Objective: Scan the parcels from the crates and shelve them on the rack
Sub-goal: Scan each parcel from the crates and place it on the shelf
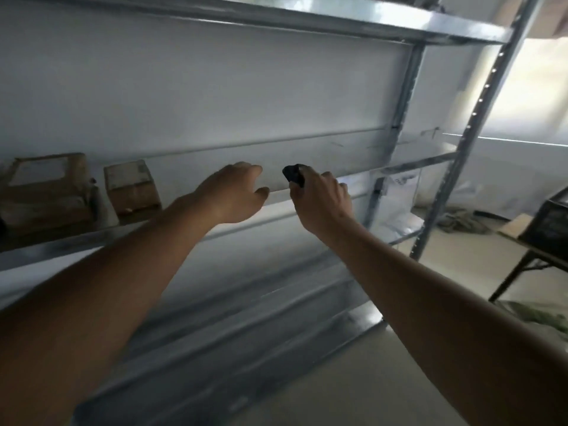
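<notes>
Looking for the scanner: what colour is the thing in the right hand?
Black, seen in the head view.

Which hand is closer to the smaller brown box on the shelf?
The left hand. It reaches over the shelf to the right of the smaller brown box, apart from it. The right hand, gripping a black scanner, is farther right still.

shelf (pixel 322 155) bare ahead of both hands | two cardboard parcels (pixel 132 187) well left | rack upright (pixel 396 118) right
</notes>
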Demonstrator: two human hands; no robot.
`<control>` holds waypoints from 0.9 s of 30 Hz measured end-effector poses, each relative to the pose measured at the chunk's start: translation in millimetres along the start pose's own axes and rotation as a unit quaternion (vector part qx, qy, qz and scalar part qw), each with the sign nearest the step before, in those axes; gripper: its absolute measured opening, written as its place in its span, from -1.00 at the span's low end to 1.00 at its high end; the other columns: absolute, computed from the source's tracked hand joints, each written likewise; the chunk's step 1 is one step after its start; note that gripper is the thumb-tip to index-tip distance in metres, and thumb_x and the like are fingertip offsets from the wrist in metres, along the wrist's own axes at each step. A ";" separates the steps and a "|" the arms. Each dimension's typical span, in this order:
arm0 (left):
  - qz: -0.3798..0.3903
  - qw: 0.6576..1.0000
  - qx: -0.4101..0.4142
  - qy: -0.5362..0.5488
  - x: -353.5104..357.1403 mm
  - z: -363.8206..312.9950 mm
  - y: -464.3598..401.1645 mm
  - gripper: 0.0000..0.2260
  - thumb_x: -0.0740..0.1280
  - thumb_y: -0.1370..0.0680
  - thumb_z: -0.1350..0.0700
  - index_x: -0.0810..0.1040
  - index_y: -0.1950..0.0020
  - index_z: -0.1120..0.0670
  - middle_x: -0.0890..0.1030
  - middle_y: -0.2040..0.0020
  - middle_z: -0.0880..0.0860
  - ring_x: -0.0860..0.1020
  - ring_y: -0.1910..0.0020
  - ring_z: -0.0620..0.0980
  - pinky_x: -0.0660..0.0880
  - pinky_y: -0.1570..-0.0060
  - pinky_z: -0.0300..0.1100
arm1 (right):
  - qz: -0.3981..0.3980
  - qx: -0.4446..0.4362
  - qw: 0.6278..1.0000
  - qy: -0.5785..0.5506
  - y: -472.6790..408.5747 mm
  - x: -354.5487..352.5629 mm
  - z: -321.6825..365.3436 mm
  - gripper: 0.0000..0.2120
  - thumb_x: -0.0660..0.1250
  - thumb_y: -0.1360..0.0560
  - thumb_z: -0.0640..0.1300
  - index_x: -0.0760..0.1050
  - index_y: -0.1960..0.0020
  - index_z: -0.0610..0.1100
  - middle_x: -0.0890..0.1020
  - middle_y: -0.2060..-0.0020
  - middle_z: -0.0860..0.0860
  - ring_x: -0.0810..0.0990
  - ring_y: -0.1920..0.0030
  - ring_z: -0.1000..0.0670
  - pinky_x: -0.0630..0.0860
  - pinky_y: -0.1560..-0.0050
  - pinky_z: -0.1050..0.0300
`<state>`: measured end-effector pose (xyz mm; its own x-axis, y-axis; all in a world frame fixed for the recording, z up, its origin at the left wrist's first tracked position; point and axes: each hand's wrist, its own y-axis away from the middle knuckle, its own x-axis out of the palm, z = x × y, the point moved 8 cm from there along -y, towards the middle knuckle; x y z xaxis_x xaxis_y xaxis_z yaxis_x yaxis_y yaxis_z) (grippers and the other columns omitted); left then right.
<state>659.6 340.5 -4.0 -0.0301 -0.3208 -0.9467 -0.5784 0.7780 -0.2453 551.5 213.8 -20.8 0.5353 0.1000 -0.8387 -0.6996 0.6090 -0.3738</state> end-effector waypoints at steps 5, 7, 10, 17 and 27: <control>0.013 0.997 0.072 0.007 25.9 -112.1 -23.2 -0.56 0.25 -0.70 -0.06 0.45 -0.47 0.19 0.49 -0.46 0.19 0.49 -0.38 0.22 0.46 -0.35 0.10 | -0.037 0.053 0.998 0.022 22.1 -59.5 -96.9 -0.60 0.15 -0.74 0.10 0.40 -0.53 0.04 0.58 -0.26 -0.18 0.55 -0.23 -0.30 0.53 -0.22 -0.18; 0.015 0.995 0.102 0.015 41.2 -163.0 -34.3 -0.54 0.26 -0.70 -0.05 0.43 -0.53 0.16 0.48 -0.49 0.18 0.48 -0.41 0.21 0.45 -0.37 0.07 | -0.045 0.071 0.996 0.035 32.5 -81.6 -142.2 -0.61 0.16 -0.74 0.10 0.40 -0.53 0.04 0.58 -0.27 -0.18 0.56 -0.24 -0.30 0.51 -0.24 -0.16; 0.019 0.990 0.133 0.032 67.0 -242.0 -51.5 -0.50 0.26 -0.69 -0.06 0.39 -0.57 0.15 0.45 -0.53 0.18 0.44 -0.46 0.20 0.41 -0.42 0.04 | -0.061 0.091 0.993 0.051 45.6 -116.9 -215.1 -0.60 0.20 -0.74 0.08 0.41 -0.53 0.01 0.59 -0.28 -0.17 0.59 -0.23 -0.27 0.50 -0.20 -0.12; 0.048 0.978 0.187 0.072 137.9 -426.1 -92.1 -0.49 0.28 -0.69 -0.08 0.38 -0.59 0.12 0.44 -0.56 0.13 0.44 -0.49 0.16 0.37 -0.44 0.01 | -0.075 0.145 0.982 0.093 71.1 -203.2 -391.0 -0.61 0.24 -0.72 0.09 0.47 -0.47 -0.09 0.61 -0.27 -0.19 0.58 -0.22 -0.30 0.56 -0.22 -0.20; 0.109 0.951 0.276 0.085 226.9 -649.9 -165.7 -0.50 0.28 -0.69 -0.12 0.42 -0.56 0.11 0.50 -0.49 0.17 0.48 -0.44 0.17 0.43 -0.39 0.02 | -0.096 0.265 0.952 0.124 92.3 -285.8 -606.6 -0.60 0.23 -0.72 0.12 0.49 -0.42 -0.10 0.59 -0.24 -0.21 0.58 -0.18 -0.34 0.55 -0.21 -0.26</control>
<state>218.8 -212.3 -42.3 -0.2591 -0.1657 -0.9515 -0.0295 0.9861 -0.1637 46.8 -235.9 -55.8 0.4551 -0.2020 -0.8673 -0.2287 0.9147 -0.3331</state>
